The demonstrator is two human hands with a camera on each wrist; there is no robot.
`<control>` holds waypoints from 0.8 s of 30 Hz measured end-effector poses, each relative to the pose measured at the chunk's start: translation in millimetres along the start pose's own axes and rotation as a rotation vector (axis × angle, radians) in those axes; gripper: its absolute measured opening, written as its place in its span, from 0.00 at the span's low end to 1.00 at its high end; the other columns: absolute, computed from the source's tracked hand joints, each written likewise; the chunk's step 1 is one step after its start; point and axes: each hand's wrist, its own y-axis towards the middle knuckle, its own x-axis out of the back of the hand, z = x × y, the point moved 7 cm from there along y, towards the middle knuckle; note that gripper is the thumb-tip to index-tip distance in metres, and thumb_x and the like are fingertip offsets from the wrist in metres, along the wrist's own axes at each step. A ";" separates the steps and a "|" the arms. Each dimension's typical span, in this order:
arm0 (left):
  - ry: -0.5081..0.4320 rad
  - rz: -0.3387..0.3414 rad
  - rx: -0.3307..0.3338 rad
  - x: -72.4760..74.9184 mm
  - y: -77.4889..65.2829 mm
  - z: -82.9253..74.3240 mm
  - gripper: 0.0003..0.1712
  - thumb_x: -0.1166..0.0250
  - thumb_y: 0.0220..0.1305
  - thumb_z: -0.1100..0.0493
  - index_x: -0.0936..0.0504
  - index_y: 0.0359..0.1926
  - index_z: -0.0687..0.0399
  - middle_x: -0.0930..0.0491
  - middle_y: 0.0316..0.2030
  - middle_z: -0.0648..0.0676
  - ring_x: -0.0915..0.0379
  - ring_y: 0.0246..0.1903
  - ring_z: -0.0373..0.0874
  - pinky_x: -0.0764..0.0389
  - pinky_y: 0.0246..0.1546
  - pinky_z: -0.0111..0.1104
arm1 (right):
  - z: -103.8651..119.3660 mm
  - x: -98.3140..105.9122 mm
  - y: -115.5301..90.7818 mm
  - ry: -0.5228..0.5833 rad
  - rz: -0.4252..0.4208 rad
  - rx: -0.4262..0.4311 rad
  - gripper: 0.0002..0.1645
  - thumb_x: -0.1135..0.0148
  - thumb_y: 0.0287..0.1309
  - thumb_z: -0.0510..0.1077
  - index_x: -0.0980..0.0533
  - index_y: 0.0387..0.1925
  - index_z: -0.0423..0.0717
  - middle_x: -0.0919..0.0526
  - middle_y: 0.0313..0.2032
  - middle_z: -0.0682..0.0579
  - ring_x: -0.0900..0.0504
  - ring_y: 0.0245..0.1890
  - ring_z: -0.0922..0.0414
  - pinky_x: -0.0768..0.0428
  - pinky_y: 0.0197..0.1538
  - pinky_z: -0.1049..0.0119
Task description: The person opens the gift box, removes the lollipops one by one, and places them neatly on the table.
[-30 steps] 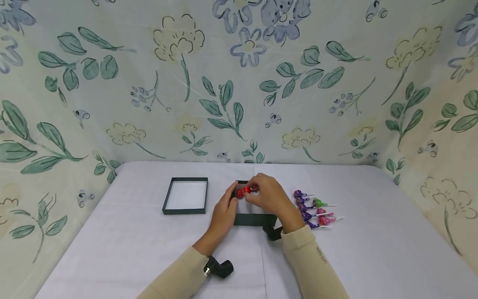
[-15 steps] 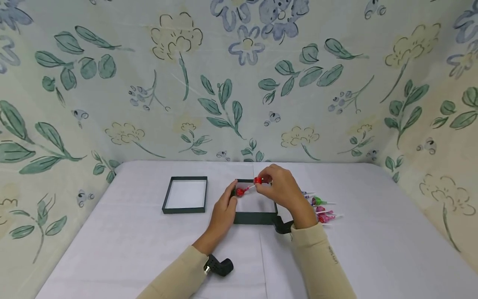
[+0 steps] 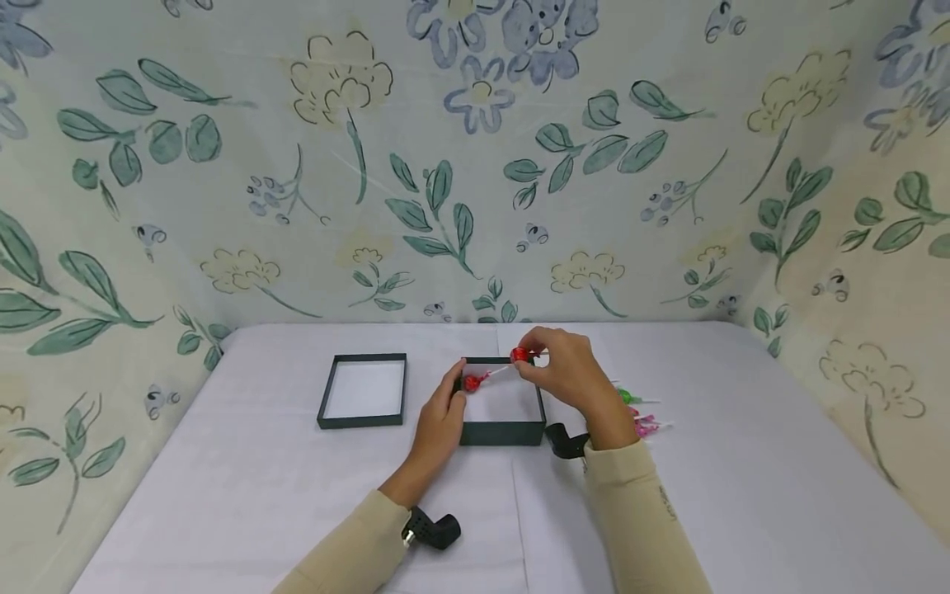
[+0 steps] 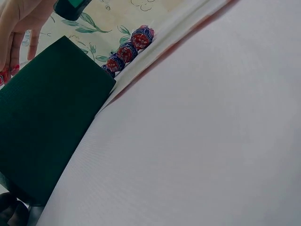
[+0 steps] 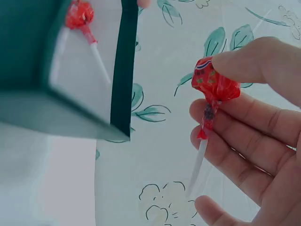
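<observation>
A dark green open box (image 3: 501,432) sits mid-table. My left hand (image 3: 453,389) rests against its left wall with fairly straight fingers (image 4: 19,28). Just beside them a red lollipop (image 3: 472,383) lies inside the box, also seen in the right wrist view as the red lollipop (image 5: 79,14). My right hand (image 3: 529,363) hovers over the box's far right corner. It pinches a second red lollipop (image 3: 519,355) by the head between thumb and fingers. In the right wrist view this lollipop (image 5: 214,84) points its stick down across the palm.
The box's lid (image 3: 363,390) lies open side up to the left. Several wrapped lollipops (image 3: 640,415) lie in a row right of the box, seen as red-purple heads (image 4: 127,49) from the left wrist. Flowered walls close in the white table (image 3: 223,495).
The two red lollipops were together between both hands. My right hand has lifted one up and back to the right, while the other stays in the box by my left hand.
</observation>
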 end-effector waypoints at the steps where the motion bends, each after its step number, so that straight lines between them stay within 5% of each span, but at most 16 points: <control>1: 0.000 0.001 -0.001 -0.4 -0.2 0.5 0.28 0.55 0.72 0.58 0.38 0.72 0.38 0.38 0.69 0.44 0.43 0.68 0.40 0.40 0.67 0.42 | -2.2 1.0 -0.9 0.003 0.003 -0.009 0.11 0.31 0.53 0.46 0.19 0.38 0.49 0.17 0.36 0.53 0.22 0.41 0.52 0.19 0.45 0.55; 24: 0.008 0.005 0.002 -0.5 0.7 3.1 0.29 0.56 0.73 0.58 0.39 0.72 0.36 0.40 0.70 0.42 0.45 0.69 0.38 0.41 0.68 0.40 | -55.7 31.3 -18.8 -0.010 -0.009 -0.111 0.15 0.33 0.55 0.43 0.23 0.45 0.48 0.18 0.42 0.49 0.23 0.47 0.49 0.22 0.53 0.47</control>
